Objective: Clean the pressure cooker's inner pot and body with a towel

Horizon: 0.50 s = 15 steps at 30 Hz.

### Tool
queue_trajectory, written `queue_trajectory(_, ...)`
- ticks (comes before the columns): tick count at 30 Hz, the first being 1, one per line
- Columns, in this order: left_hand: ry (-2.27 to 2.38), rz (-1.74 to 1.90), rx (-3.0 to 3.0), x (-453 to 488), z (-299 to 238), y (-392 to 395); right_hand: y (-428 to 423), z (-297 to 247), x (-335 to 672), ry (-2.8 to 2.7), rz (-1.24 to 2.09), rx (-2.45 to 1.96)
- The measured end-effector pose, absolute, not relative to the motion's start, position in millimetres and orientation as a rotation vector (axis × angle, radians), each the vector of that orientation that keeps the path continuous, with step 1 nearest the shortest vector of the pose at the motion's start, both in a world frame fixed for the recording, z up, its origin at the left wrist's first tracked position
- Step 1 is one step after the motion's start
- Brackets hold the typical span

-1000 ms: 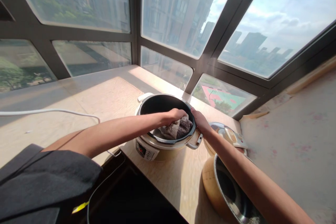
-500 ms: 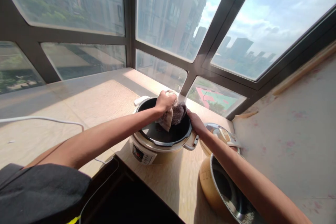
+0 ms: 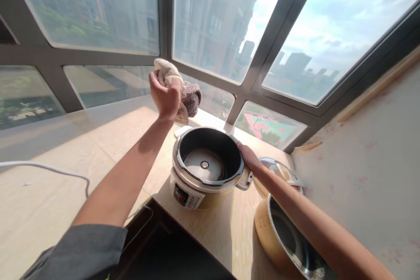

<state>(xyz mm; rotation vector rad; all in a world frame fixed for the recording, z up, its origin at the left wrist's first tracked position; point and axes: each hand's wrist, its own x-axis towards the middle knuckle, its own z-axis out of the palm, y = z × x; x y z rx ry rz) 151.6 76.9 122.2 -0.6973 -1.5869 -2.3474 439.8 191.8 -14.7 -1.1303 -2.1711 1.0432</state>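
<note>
Left hand [image 3: 166, 96] had risen out of the round white electric cooker with black inner walls [image 3: 215, 186], carrying the bunched cream and grey-brown cloth [image 3: 193, 98] up, leftward and clear of the rim. Left forearm [image 3: 141, 153], near level one second earlier, slanted steeply upward. Round silver metal plate [image 3: 211, 169] inside, largely covered before, showed fully.

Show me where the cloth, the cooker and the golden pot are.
Cloth [image 3: 191, 99], head view: its grey end.
Cooker [image 3: 184, 196], head view: its front control panel.
Golden pot [image 3: 264, 230], head view: its outer wall.
</note>
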Motion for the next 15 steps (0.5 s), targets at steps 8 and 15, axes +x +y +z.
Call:
queue_trajectory(8,-1.877,-2.369,-0.470,144.7,30.8,6.9,195.9,-17.9,441.3,-2.153,1.017,-1.187)
queue_trajectory(15,-2.114,-2.688,-0.491,187.5,-58.9,-42.9,196.3,-19.5,441.8,-2.054,1.031,-1.255)
